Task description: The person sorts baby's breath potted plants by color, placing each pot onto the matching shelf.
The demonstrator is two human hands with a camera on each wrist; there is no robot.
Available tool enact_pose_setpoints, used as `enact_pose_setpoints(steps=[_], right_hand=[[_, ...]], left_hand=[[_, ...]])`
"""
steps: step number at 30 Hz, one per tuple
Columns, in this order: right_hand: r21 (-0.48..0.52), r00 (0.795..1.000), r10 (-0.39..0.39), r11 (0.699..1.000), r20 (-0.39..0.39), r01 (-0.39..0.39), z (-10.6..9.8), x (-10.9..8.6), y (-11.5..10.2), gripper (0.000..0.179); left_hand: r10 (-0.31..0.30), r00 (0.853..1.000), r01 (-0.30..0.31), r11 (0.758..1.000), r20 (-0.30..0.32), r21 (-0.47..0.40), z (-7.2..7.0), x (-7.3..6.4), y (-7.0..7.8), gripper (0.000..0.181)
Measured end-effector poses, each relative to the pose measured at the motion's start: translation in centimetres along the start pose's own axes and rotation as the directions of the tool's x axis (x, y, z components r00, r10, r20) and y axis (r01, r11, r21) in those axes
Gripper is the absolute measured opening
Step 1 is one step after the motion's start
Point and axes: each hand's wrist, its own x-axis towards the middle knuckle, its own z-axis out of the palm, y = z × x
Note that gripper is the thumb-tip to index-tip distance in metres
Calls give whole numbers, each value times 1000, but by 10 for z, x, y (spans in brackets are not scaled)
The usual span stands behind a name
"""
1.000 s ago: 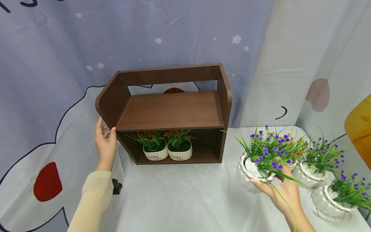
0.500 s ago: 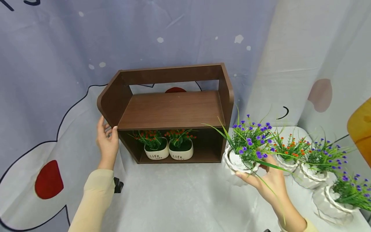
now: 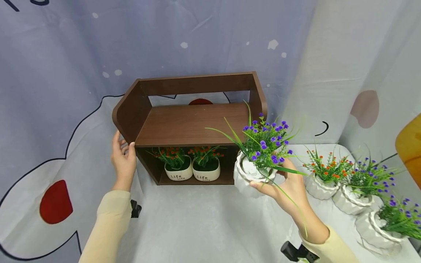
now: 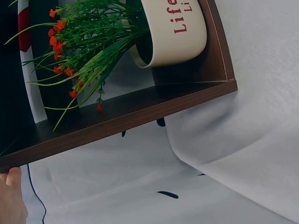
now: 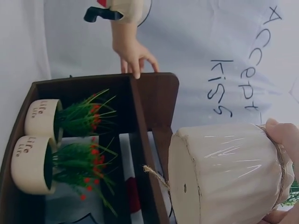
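My right hand (image 3: 289,186) grips a white ruffled pot holding a purple-flowered artificial plant (image 3: 266,142) near its rim. It is in front of the right end of a brown two-tier wooden shelf (image 3: 194,124). In the right wrist view, the pot's bare underside (image 5: 184,182) with its small slot faces the shelf, and a twine end sticks out. At the shelf's left side, the fingertips of my left hand (image 3: 124,160) touch the panel, thumb by the front edge. Two cream "Life" pots (image 3: 191,171) with orange-red flowers stand side by side on the lower tier.
To the right, a white pot with orange flowers (image 3: 322,186) and two white pots with purple flowers, one nearer (image 3: 378,232) and one behind it (image 3: 350,201), stand on the white-covered table (image 3: 197,226). A patterned curtain (image 3: 210,40) hangs behind the shelf.
My right hand has carried the purple-flowered pot leftward from beside the other white pots to the shelf's right front. My left hand keeps its place at the shelf's side.
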Motion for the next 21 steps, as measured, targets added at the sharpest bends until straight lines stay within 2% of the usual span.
enact_pose_setpoints(steps=[6,11,17,21], right_hand=[[67,999,-11,998,48,8,13,15,-17,67],[110,993,-80,991,86,70,29,31,-28,62],[137,982,-164,979,98,150,46,51,-38,64],[123,979,-166,981,115,152,58,63,-46,67]], left_hand=[[-5,1000,5,1000,5,2,-1,0,1,54],[-19,1000,19,1000,2,1,-3,0,2,55],[-31,1000,31,999,4,9,-2,-1,3,55],[-36,999,36,999,18,8,-2,0,4,56]])
